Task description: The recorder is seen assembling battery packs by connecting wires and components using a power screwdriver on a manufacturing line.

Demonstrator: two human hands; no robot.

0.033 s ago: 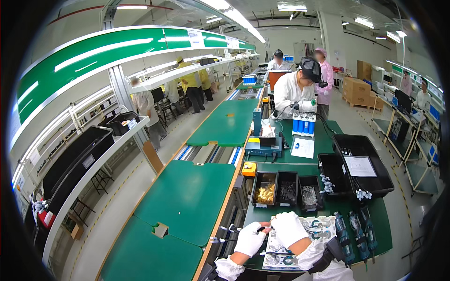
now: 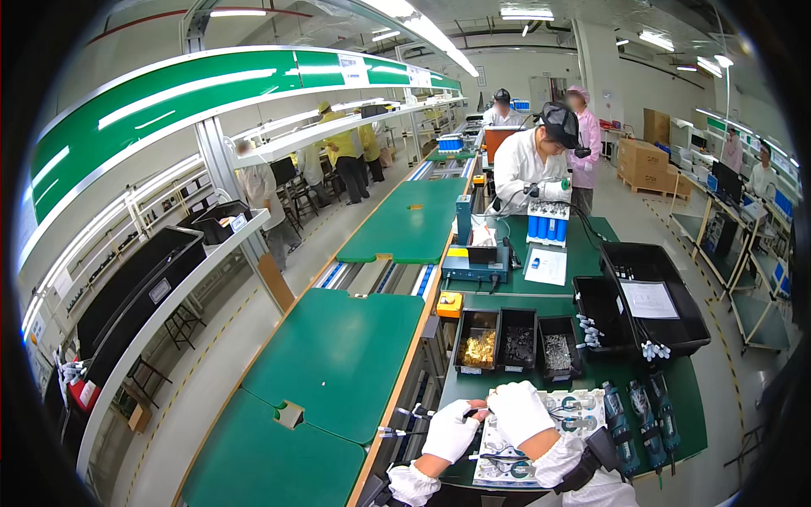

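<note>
Under both gloved hands [image 2: 486, 422], white fixture tray [image 2: 583, 410]

Factory assembly line [image 2: 397, 220] with workbenches, parts bins [image 2: 517, 338]

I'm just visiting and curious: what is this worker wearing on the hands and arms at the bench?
Both the left hand and the right hand are covered by white fabric gloves. White sleeves with gathered, elastic-looking cuffs run up both forearms. A dark strap or band wraps the right forearm. No markings or cables on the gloves can be made out.
</note>
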